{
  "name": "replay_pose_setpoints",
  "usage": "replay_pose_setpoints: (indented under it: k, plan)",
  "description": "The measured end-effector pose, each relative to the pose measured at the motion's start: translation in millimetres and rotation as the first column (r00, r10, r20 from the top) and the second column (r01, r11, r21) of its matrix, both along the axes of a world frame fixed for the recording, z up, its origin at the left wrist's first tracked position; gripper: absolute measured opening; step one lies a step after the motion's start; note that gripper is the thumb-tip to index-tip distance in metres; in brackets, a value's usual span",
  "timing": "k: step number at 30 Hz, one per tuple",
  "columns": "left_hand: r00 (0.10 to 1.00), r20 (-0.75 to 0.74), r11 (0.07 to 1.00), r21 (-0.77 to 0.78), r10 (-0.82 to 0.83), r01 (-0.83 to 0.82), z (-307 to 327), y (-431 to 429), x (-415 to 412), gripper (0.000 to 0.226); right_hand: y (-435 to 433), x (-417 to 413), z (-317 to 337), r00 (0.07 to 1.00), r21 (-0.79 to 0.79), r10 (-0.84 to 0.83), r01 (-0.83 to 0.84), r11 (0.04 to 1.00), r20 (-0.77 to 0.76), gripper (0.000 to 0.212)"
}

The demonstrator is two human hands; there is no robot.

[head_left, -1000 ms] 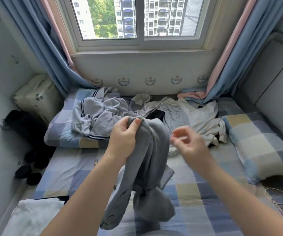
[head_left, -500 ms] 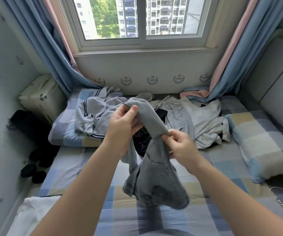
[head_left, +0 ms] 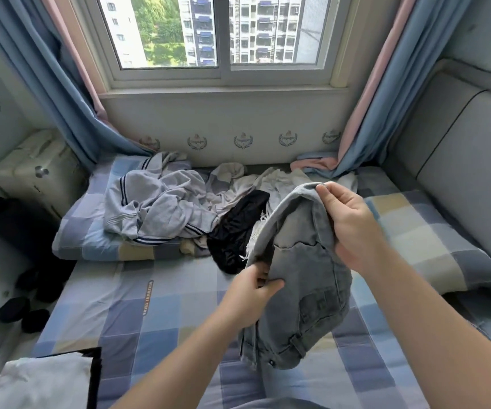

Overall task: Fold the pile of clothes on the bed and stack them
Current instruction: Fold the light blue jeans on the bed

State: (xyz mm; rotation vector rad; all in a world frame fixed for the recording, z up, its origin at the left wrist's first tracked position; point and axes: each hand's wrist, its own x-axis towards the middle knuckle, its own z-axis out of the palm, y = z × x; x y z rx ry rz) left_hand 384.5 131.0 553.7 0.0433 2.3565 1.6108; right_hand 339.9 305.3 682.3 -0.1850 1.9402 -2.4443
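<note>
A grey denim garment [head_left: 306, 278] hangs in the air above the checked bed sheet [head_left: 155, 314]. My right hand [head_left: 347, 228] grips its upper edge, thumb on top. My left hand [head_left: 250, 296] pinches its lower left edge. Behind it lies the pile of clothes: a light grey top with dark stripes [head_left: 155, 208], a black garment [head_left: 238, 231] and pale whitish clothes [head_left: 270, 184] by the wall.
A checked pillow [head_left: 433, 240] lies at the right beside a padded grey headboard [head_left: 468, 178]. Another checked pillow [head_left: 87, 237] sits under the striped top. A folded white and black item [head_left: 46, 379] is at the near left corner. Dark things [head_left: 17, 311] lie on the floor left of the bed.
The denim garment has swung to the right. My right hand rose and now holds the top edge; my left hand dropped lower and took the lower left edge.
</note>
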Motion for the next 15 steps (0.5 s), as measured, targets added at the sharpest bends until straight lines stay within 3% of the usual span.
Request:
replay_pose_setpoints:
  k: [1,5,9,12,15]
  plan:
    - [0.998,-0.057,0.999,-0.046,0.014,-0.017,2,2,-1,0.011,4,0,1,1.0,-0.013,-0.016,0.016,1.0,0.011,0.033]
    - [0.98,-0.201,0.996,-0.084,0.01,-0.028,8,-1,-2,0.035,26,-4,2,0.987,0.021,-0.154,0.153,0.988,0.056,0.026]
    - [0.978,-0.21,0.998,-0.056,-0.003,-0.009,21,-8,-7,0.036,48,-18,-21,0.924,0.095,-0.35,0.339,0.936,0.156,0.011]
    - [0.979,-0.15,0.99,0.056,0.136,-0.129,32,-18,-14,0.034,53,-13,-44,0.937,0.347,-0.336,0.284,0.894,0.098,0.018]
    - [0.95,-0.019,0.926,0.231,0.312,-0.299,50,-25,-21,0.036,36,15,-55,0.99,0.562,-0.111,0.043,0.826,0.088,0.02]
